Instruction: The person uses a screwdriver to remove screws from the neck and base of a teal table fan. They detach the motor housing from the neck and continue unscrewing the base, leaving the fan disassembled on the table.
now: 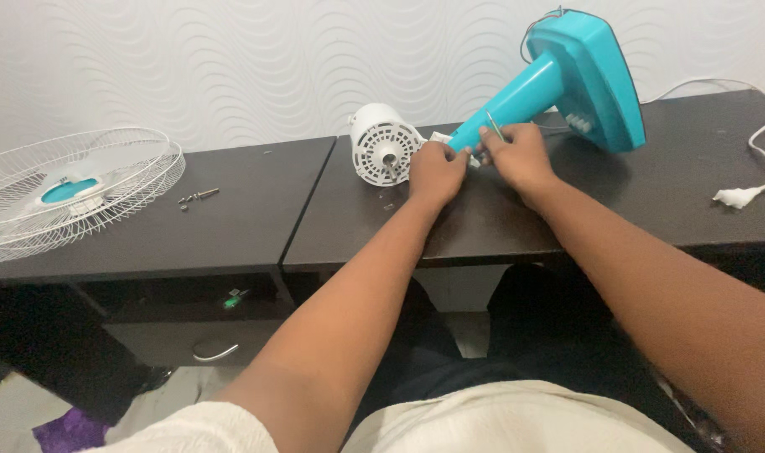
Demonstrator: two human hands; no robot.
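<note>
A table fan lies on its side on the dark table: a white motor housing with its shaft toward me, joined to a turquoise neck and base. My left hand grips the joint where the white motor meets the turquoise neck. My right hand rests on the neck beside it and holds a thin metal tool pinched in its fingers, tip at the joint.
A white wire fan guard with a turquoise centre lies on the left table. Loose screws sit near it. A white cord and plug trail at the right. A drawer with a handle is below.
</note>
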